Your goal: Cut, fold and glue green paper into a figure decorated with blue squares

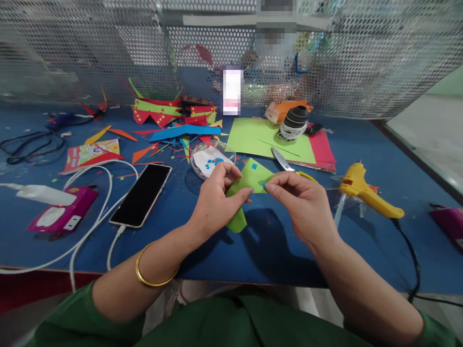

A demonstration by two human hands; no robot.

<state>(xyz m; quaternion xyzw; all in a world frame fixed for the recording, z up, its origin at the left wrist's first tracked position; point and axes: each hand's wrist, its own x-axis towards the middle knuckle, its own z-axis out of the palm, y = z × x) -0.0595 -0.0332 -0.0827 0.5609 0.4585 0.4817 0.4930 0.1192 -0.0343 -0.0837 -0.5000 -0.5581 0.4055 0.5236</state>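
Observation:
My left hand [220, 200] grips a folded green paper piece [249, 176] between thumb and fingers, above the table's front half. One blue paper square [254, 166] lies on the upper part of that green paper. At the paper's right edge, the thumb and forefinger of my right hand [300, 200] pinch a small blue paper square [264, 185], which touches or nearly touches the paper; I cannot tell which. Just behind my left hand is a clear round dish [234, 156] with white paper and several blue squares in it.
Yellow-handled scissors [284, 160] and a yellow glue gun [361, 190] lie to the right. Green card sheets [249, 137] bear a wound thread cone [293, 123]. A phone [142, 195] with a white cable sits left. Paper scraps [186, 130] and red-green paper masks [156, 112] lie behind.

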